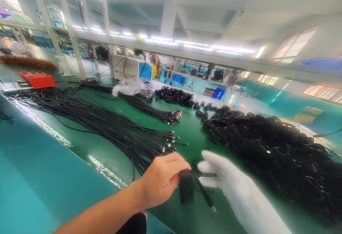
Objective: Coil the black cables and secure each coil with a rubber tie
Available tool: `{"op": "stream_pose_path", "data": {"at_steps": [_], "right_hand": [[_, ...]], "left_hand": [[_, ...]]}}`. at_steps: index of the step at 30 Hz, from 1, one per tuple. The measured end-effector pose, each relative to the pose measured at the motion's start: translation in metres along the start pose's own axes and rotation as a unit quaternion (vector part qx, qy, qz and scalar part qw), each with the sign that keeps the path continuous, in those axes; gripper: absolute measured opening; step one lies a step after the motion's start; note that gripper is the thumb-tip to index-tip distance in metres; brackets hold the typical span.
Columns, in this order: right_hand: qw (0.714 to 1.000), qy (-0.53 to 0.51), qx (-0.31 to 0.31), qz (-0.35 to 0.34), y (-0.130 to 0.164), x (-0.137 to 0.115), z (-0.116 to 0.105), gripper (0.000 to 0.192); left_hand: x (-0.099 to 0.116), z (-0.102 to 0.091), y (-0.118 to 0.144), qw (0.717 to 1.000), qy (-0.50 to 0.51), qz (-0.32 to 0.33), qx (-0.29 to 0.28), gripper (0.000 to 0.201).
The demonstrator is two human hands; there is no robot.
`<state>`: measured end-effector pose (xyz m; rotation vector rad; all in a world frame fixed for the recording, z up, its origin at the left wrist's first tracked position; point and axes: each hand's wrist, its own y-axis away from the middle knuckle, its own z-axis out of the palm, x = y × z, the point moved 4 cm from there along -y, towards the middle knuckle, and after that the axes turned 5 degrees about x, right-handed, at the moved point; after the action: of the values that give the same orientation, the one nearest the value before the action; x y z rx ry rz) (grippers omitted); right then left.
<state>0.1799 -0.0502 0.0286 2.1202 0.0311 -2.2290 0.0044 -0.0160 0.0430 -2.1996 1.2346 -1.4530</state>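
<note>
My bare left hand (165,178) is closed around a coiled black cable (186,187) above the bench. A loose end with a metal-tipped plug (211,205) sticks out to the right of the coil. My right hand (223,173), in a white glove, is just right of the coil with its fingers apart and nothing in them. Behind my left hand lies a long bundle of straight black cables (114,130), their plug ends toward me. A second, smaller cable bundle (152,111) lies farther back.
A large heap of coiled black cables (267,152) covers the right side of the green bench (189,130). More coils (173,96), clear plastic bags (130,87) and a white-and-blue machine (130,68) stand farther back. At the far left is a red control box (37,79). A person (158,66) is in the background.
</note>
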Motion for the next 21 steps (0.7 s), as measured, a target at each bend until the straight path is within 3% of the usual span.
{"op": "stream_pose_path", "data": {"at_steps": [3,8,11,15,21], "right_hand": [[0.998,0.046,-0.034,-0.036,-0.001,-0.006,0.017,0.069],[0.990,0.044,-0.136,-0.017,-0.010,-0.013,0.052,0.058],[0.990,-0.008,-0.135,0.033,-0.020,-0.002,0.050,0.050],[0.964,-0.156,-0.203,0.070,-0.027,0.018,0.043,0.041],[0.959,-0.189,-0.194,0.077,-0.034,0.032,0.036,0.038]], "left_hand": [[-0.001,0.002,-0.001,1.000,0.001,-0.020,-0.022,0.033],[0.001,0.002,-0.005,0.998,0.033,-0.052,-0.015,0.032],[0.000,0.001,-0.011,0.995,0.003,-0.104,-0.008,0.029],[-0.006,0.000,-0.019,0.977,-0.032,-0.212,-0.003,0.024],[-0.024,0.011,-0.022,0.951,-0.012,-0.308,-0.026,0.013]]}}
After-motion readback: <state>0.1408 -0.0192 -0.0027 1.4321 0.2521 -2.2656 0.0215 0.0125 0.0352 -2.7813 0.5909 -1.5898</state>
